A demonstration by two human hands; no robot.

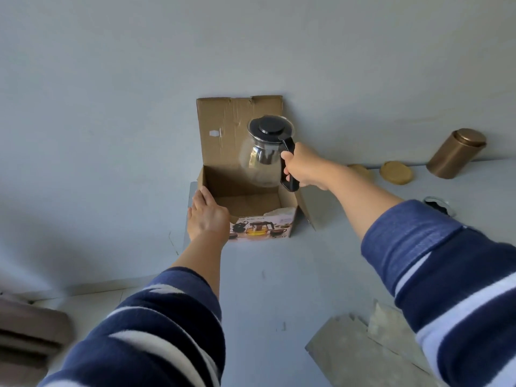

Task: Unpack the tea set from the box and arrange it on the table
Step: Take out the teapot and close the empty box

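Observation:
An open cardboard box (223, 129) with a printed front stands at the far left edge of the grey table (279, 289), its lid flap up against the wall. My right hand (304, 167) grips the black handle of a glass teapot (264, 152) with a black lid, held in the air above the box's opening. My left hand (208, 216) rests flat against the box's left front corner, fingers straight. The inside of the box that I can see looks bare.
Two round wooden coasters (396, 172) and a bronze tin canister (456, 153) sit at the back right by the wall. A small glass item (438, 205) lies behind my right arm. Flat grey cardboard pieces (363, 350) lie at the near right. Floor lies left of the table.

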